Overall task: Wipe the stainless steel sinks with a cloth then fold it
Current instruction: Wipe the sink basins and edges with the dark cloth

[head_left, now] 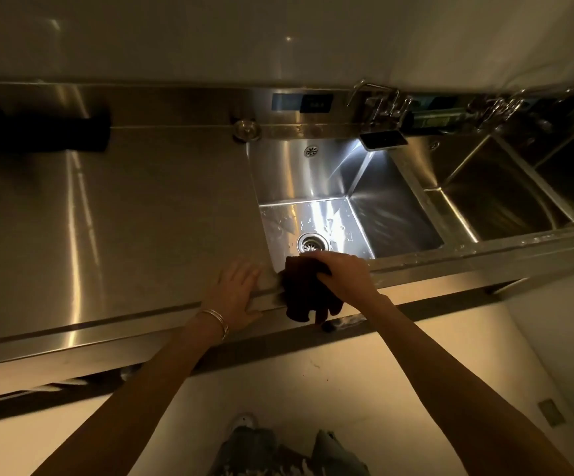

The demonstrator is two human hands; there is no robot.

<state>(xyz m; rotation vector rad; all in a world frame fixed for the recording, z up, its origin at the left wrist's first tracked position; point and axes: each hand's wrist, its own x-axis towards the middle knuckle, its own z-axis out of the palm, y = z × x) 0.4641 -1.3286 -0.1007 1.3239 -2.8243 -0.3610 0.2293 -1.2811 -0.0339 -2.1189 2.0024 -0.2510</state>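
1. Head view: right hand [344,273] gripped the dark cloth [304,293], bunched over the front rim just nearside of the drain [312,242].
2. Left hand [235,290] lay flat with fingers spread, left of the drain, holding nothing.
3. Droplets sat around the drain, so the first sink [313,173] looked only part-wiped.
4. Basins [505,201] right of the drain: probably pending. Fold not started.
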